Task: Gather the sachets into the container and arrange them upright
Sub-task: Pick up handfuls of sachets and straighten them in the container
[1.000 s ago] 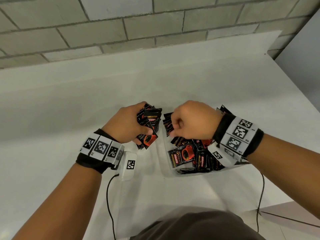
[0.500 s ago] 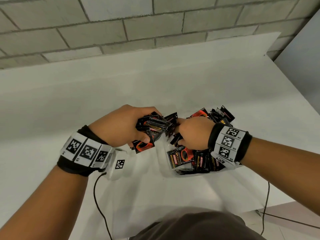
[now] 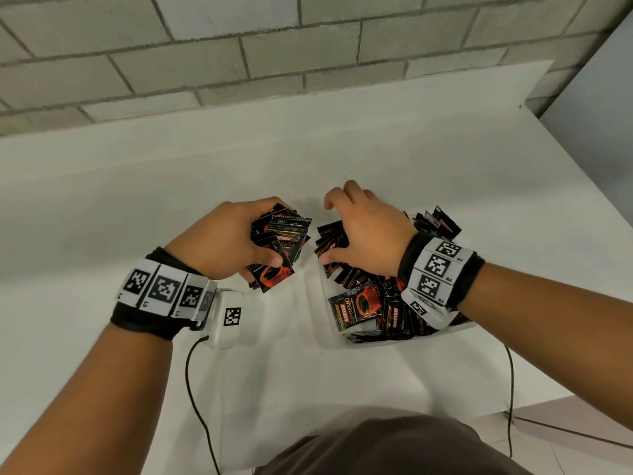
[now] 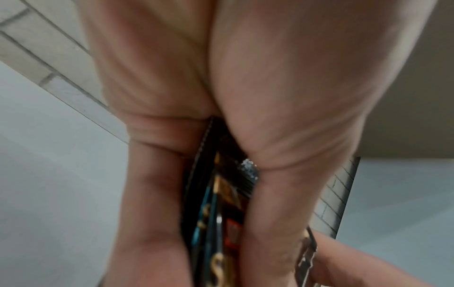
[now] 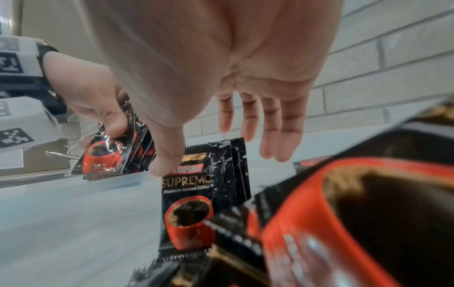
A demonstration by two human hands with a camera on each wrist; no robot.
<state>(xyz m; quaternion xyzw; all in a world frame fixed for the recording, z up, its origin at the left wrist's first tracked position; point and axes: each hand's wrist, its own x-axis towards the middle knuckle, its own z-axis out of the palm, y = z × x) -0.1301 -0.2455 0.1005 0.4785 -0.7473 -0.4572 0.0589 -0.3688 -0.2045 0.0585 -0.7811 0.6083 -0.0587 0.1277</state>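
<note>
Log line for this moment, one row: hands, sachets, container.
left hand: grips bundle of coffee sachets beside container | right hand: open over sachets in container | clear container: partly filled, jumbled

— Left hand (image 3: pixel 222 240)?
— Curled tight, thumb (image 3: pixel 270 259) pressed across the front, wrist banded, forearm angled in from lower left.
— Right hand (image 3: pixel 368 234)?
— Palm down, fingers (image 5: pixel 272 124) straight and slightly spread, thumb pointing down.
</note>
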